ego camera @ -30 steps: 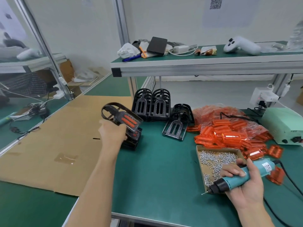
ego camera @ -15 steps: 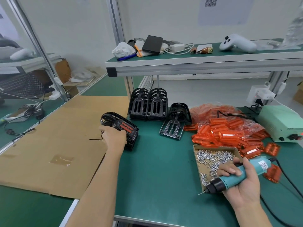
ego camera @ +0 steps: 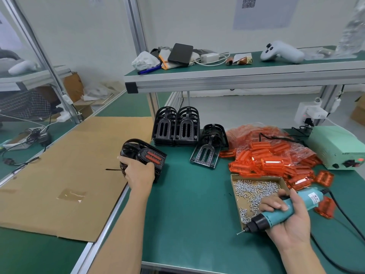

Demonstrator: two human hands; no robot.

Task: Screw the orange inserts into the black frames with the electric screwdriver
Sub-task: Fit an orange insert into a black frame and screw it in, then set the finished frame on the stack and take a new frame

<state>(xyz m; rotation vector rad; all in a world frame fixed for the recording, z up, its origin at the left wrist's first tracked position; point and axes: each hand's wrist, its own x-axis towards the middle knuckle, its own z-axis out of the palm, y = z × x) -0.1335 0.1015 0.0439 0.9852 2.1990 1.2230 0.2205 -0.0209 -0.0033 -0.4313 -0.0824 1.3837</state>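
Stacking looks like the step in hand: left hand [ego camera: 139, 176] grips a finished frame [ego camera: 145, 155] (orange insert fitted) at centre-left, right hand [ego camera: 287, 220] clasps the electric screwdriver [ego camera: 276, 211] at lower right, so next likely needs a fresh frame.

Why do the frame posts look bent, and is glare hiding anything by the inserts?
Head view: wide-angle distortion bows the aluminium posts; lighting is even, shadows soft; white glare sits on the orange inserts and their plastic bag; both hands stay sharp.
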